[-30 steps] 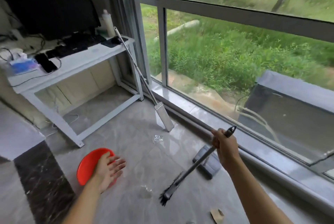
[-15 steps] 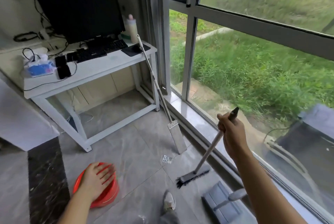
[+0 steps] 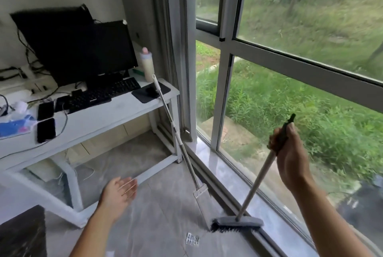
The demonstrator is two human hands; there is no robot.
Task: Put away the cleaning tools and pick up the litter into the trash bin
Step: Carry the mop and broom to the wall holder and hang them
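Observation:
My right hand [image 3: 290, 153] grips the dark top of a broom handle [image 3: 257, 184]. The broom's grey head [image 3: 236, 223] with black bristles rests on the floor beside the window sill. A flat mop [image 3: 178, 144] leans with its handle against the white desk and its pad on the tiles just left of the broom head. A small blister-pack piece of litter [image 3: 192, 239] lies on the floor in front of the broom. My left hand [image 3: 119, 194] hovers over the floor, empty, fingers spread.
A white desk [image 3: 116, 111] at the left carries monitors, a keyboard, phones, a bottle and cables. A large window [image 3: 290, 70] and its sill run along the right. A dark marble block [image 3: 22, 232] stands at the lower left.
The view has swung up and forward; the red basin, dustpan and shoe have left the frame. My right hand has carried the broom to the sill by the mop. My left hand has come off the basin.

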